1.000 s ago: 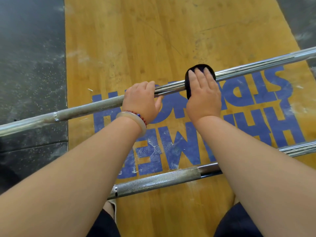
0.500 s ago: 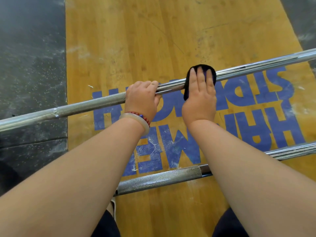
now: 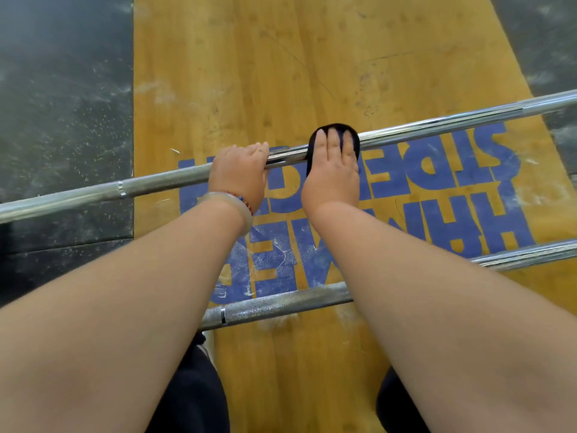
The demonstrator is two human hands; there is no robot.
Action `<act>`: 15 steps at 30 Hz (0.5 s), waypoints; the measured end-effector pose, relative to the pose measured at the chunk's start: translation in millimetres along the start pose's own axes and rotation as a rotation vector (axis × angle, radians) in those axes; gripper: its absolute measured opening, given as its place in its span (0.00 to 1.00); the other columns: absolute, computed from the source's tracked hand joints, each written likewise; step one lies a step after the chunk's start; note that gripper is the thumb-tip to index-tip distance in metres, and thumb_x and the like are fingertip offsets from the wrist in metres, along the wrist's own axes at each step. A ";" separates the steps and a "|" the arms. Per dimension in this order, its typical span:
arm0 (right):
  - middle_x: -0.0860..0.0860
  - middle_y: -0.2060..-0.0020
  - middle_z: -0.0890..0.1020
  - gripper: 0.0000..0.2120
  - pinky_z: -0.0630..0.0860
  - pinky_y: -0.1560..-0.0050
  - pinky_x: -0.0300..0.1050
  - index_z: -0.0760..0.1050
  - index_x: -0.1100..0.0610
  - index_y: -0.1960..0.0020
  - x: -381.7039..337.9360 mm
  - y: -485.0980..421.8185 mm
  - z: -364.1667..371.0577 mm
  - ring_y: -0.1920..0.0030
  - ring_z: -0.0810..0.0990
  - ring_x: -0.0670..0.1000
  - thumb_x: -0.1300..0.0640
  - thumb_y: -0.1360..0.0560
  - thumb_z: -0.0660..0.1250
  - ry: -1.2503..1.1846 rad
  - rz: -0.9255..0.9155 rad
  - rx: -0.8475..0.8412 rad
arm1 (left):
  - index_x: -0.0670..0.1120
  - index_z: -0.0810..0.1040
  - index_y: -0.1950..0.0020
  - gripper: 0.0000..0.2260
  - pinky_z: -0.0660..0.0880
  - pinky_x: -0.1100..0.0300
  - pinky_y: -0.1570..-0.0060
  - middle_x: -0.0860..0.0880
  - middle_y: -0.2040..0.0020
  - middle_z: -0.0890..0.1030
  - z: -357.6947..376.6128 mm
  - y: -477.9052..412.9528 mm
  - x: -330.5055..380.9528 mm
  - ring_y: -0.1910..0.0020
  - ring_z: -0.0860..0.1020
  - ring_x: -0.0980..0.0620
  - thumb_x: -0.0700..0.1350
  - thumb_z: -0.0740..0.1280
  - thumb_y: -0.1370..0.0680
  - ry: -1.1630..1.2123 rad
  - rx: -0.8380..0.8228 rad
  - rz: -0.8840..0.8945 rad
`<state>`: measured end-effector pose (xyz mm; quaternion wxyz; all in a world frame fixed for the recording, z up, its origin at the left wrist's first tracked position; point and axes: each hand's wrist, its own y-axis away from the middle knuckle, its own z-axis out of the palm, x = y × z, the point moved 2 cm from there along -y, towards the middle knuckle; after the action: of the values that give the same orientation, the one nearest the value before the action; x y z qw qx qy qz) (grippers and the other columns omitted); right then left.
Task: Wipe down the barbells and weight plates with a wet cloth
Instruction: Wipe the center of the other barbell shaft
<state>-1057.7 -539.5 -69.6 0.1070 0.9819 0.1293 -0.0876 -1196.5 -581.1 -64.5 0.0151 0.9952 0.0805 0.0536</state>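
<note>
A long steel barbell (image 3: 468,120) lies slantwise across the wooden platform, its left end over the black mat. My left hand (image 3: 240,173) grips this bar from above, with bracelets on the wrist. Just to its right, my right hand (image 3: 332,176) holds a dark cloth (image 3: 313,142) wrapped over the same bar, fingers laid across it and thumb hidden. A second barbell (image 3: 281,307) lies nearer to me, partly hidden under my right forearm. No weight plates are in view.
The yellow wooden platform (image 3: 281,73) carries big blue letters and chalk dust. Black rubber mats (image 3: 62,104) flank it on the left and at the far right. My dark-clothed knees (image 3: 193,395) are at the bottom edge.
My right hand has slid the cloth a little to the left along the bar, closer to my left hand, which keeps its grip.
</note>
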 end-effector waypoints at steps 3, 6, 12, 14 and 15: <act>0.50 0.23 0.41 0.30 0.47 0.25 0.50 0.38 0.55 0.22 -5.6 2.8 -1.9 0.24 0.37 0.54 0.59 0.19 0.50 0.050 0.025 -0.055 | 0.45 0.72 0.42 0.07 0.67 0.54 0.58 0.47 0.47 0.79 -7.5 -4.6 0.3 0.54 0.75 0.44 0.43 0.59 0.19 -0.071 -0.096 0.012; 0.51 0.23 0.39 0.31 0.45 0.25 0.51 0.36 0.55 0.23 -8.3 3.4 -3.7 0.24 0.37 0.55 0.60 0.19 0.50 0.084 0.040 -0.065 | 0.45 0.72 0.46 0.04 0.65 0.55 0.63 0.47 0.49 0.79 -7.7 -4.6 1.8 0.56 0.75 0.44 0.41 0.60 0.19 -0.078 -0.092 0.001; 0.49 0.23 0.40 0.37 0.44 0.25 0.49 0.35 0.54 0.23 -34.7 23.1 6.0 0.24 0.37 0.55 0.62 0.21 0.55 0.085 -0.256 -0.039 | 0.44 0.74 0.43 0.08 0.64 0.56 0.61 0.46 0.48 0.79 -3.1 -4.4 -1.0 0.53 0.77 0.44 0.39 0.59 0.21 -0.076 0.011 0.049; 0.49 0.23 0.40 0.37 0.42 0.25 0.47 0.34 0.54 0.23 -35.4 26.5 11.5 0.24 0.37 0.54 0.62 0.22 0.56 0.097 -0.320 -0.006 | 0.43 0.75 0.47 0.07 0.62 0.56 0.64 0.47 0.54 0.80 -0.8 -3.0 -5.7 0.58 0.77 0.44 0.37 0.61 0.23 -0.068 0.038 0.080; 0.49 0.23 0.41 0.36 0.41 0.25 0.47 0.35 0.54 0.23 -32.5 23.5 12.5 0.24 0.37 0.53 0.62 0.21 0.55 0.097 -0.322 0.013 | 0.42 0.76 0.50 0.05 0.61 0.57 0.66 0.46 0.57 0.80 -0.6 -2.4 -7.2 0.63 0.77 0.44 0.37 0.64 0.25 -0.063 0.053 0.105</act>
<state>-1084.0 -572.3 -70.7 0.0791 0.9523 0.2893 -0.0566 -1203.9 -579.9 -64.8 -0.0115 0.9993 0.0292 0.0210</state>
